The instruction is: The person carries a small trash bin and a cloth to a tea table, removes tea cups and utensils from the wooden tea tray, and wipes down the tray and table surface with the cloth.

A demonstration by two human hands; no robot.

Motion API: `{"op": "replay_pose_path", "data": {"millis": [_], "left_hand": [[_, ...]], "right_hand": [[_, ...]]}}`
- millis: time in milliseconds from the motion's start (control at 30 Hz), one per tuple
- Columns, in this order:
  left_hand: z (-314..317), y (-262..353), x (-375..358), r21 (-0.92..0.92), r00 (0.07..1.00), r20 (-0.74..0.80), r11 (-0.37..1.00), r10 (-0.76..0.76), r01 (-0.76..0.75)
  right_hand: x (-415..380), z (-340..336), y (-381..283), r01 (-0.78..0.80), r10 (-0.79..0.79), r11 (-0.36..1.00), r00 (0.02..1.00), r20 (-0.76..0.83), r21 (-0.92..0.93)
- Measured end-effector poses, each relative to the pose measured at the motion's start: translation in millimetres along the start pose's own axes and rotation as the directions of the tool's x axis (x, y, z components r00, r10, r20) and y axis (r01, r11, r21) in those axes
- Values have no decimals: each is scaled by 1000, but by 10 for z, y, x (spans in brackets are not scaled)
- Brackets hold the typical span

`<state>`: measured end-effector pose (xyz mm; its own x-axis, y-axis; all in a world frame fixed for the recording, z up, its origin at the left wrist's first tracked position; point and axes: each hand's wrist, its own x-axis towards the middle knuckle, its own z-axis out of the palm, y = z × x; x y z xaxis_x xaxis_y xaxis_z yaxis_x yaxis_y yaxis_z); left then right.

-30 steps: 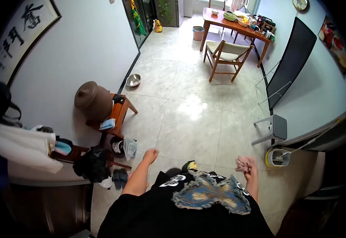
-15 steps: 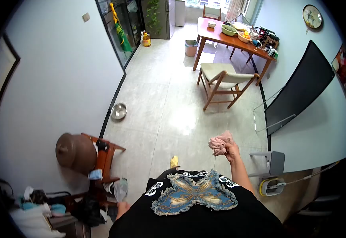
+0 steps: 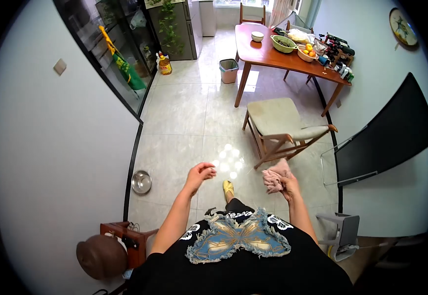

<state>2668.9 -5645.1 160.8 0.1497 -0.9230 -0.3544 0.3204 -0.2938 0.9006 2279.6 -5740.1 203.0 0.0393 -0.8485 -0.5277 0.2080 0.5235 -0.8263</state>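
Observation:
My right hand [image 3: 288,187] is closed on a crumpled pink cloth [image 3: 275,177], held up in front of me over the floor. Out ahead at the centre, my left hand [image 3: 199,178] has its fingers loosely bent and apart, with nothing visible in it. One yellow shoe [image 3: 228,188] shows on the floor between my hands. Just beyond the cloth stands a wooden chair [image 3: 275,117] with a pale seat.
A wooden table [image 3: 287,61] holds bowls, oranges and bottles. Near it sit a pink bin [image 3: 228,72] and an oil bottle [image 3: 165,65]. A metal bowl [image 3: 141,182] lies by the left wall, with a brown pot [image 3: 101,256] nearer. At right are a black panel [image 3: 381,140] and grey stool [image 3: 347,228].
My left hand has come up from low at the left, beside a clear plastic bag, to the centre. The view has shifted forward, with the chair nearer. My right hand still holds the cloth.

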Motion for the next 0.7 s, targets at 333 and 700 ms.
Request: {"op": "replay_pose_path", "data": {"millis": [333, 700], "left_hand": [[-967, 815, 1453, -589, 953, 289, 769, -86, 248], [-1990, 1361, 4641, -790, 985, 119, 589, -121, 168]], "right_hand": [[1704, 3466, -559, -129, 317, 929, 760, 568, -347], [4361, 5701, -708, -30, 432, 814, 698, 571, -580]]}}
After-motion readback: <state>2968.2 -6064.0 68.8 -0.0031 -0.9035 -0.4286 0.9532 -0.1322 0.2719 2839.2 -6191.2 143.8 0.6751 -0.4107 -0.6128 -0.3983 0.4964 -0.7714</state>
